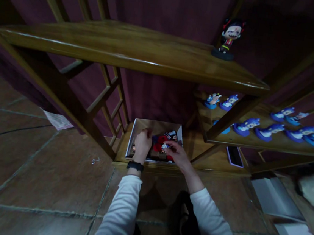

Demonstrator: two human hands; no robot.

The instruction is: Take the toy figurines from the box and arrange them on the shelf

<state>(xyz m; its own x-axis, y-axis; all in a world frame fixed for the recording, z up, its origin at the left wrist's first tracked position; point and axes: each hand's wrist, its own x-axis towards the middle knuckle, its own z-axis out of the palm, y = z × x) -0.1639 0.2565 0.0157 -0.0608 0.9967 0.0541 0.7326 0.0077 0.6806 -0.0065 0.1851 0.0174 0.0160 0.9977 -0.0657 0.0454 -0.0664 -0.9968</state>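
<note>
A shallow white cardboard box [132, 137] sits on the lowest wooden shelf, with several small figurines [172, 135] in red, black and white inside. Over its left half is my left hand [142, 145], a black band on the wrist. Its fingers are curled and point down, and what they hold, if anything, is hidden. Reaching in from the right, my right hand [179, 156] pinches a small whitish figurine [166, 147] between thumb and fingertips. The red figurines [159, 143] lie between the two hands.
Above the box juts a wooden shelf [131, 49] bearing one black-haired figurine [229, 36]. Several blue-and-purple figurines [246, 126] line the right shelf. A phone [234, 156] lies on the bottom board. Wooden posts [228, 115] flank the space. A grey box [279, 197] is on the floor.
</note>
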